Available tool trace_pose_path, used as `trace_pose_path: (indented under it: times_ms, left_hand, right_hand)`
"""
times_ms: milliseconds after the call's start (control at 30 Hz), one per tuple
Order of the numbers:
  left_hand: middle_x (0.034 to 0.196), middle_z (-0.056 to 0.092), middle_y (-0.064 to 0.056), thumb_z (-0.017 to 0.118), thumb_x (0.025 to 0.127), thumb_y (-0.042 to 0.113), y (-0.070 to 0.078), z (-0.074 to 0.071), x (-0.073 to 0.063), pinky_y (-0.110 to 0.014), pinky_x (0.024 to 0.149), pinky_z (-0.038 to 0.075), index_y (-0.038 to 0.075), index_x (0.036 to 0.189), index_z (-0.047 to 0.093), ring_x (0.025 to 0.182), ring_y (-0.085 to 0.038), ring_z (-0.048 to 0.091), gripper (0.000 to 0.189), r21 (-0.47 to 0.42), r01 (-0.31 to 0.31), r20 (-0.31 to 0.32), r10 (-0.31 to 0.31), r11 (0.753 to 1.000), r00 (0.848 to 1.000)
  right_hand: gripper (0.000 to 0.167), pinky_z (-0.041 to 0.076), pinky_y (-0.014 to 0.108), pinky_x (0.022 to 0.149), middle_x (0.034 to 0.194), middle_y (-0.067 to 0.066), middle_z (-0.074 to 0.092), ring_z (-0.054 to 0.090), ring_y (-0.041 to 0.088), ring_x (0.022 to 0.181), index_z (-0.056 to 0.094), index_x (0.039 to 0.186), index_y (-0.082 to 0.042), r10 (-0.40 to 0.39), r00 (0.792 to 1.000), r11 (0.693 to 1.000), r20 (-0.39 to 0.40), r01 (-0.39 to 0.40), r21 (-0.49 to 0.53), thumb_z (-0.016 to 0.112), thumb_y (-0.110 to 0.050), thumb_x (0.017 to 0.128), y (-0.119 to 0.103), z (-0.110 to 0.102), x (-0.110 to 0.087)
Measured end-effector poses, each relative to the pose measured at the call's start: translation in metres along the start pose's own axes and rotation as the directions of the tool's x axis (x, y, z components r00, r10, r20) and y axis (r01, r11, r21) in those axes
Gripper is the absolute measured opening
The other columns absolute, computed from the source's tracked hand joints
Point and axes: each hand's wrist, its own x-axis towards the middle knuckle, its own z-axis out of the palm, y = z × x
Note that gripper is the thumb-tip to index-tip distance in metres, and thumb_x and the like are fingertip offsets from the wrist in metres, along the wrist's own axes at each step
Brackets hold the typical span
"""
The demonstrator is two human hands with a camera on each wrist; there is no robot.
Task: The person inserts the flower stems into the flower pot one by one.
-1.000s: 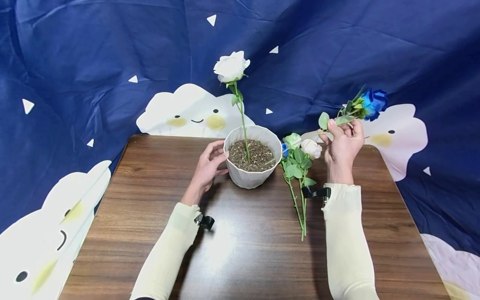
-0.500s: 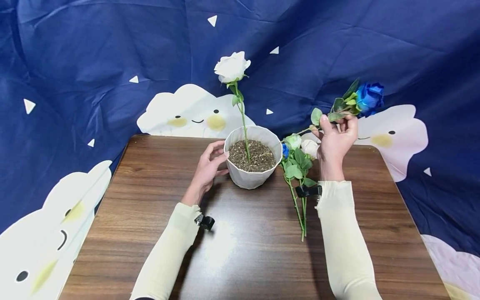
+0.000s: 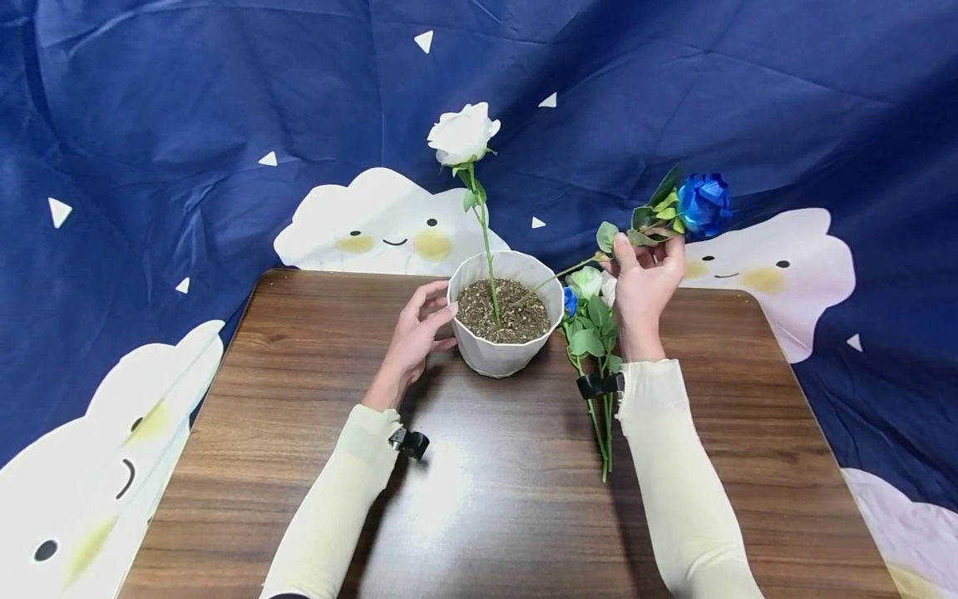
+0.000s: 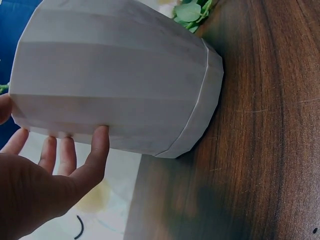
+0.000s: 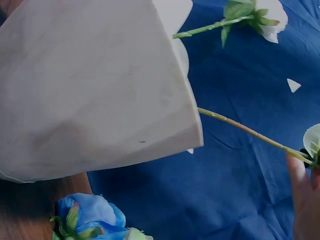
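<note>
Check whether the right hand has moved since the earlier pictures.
Yes: in the head view the right hand has moved left, toward the white pot, which stayed put, carrying a blue rose.

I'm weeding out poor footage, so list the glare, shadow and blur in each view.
Head view: bright white glare on the table, dark shadow beside the right sleeve; left wrist view: pot in grey shade, hazy dark reflections on the wood; right wrist view: dim overall, the pot's wall looking soft and slightly blurred.
</note>
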Motion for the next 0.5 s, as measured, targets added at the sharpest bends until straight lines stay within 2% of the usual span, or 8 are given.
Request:
trace_pose_path:
  times_ms: [233, 500]
  left_hand:
    - [0.124, 0.048, -0.009, 0.065, 0.098, 0.01, -0.001, -0.001, 0.001, -0.051, 0.082, 0.06, 0.016, 0.142, 0.053, 0.102, -0.018, 0.057, 0.047, 0.0, 0.007, -0.008, -0.007, 1.0, 1.0]
    - [0.124, 0.05, -0.009, 0.066, 0.097, 0.009, -0.001, -0.001, 0.002, -0.053, 0.085, 0.059, 0.014, 0.141, 0.053, 0.104, -0.02, 0.057, 0.046, -0.011, 0.005, -0.001, -0.005, 1.0, 1.0]
  right_hand:
    - [0.029, 0.06, 0.023, 0.056, 0.091, 0.007, 0.056, 0.055, 0.015, 0.074, 0.057, 0.1, -0.011, -0.03, 0.997, 0.996, 0.075, 0.036, -0.082, 0.07, 0.012, 0.087, 0.008, 0.006, -0.005]
    - [0.028, 0.06, 0.022, 0.057, 0.083, 0.002, 0.053, 0.055, 0.013, 0.071, 0.058, 0.097, -0.012, -0.06, 0.986, 0.982, 0.154, 0.086, -0.167, 0.069, 0.012, 0.087, 0.017, 0.016, -0.008]
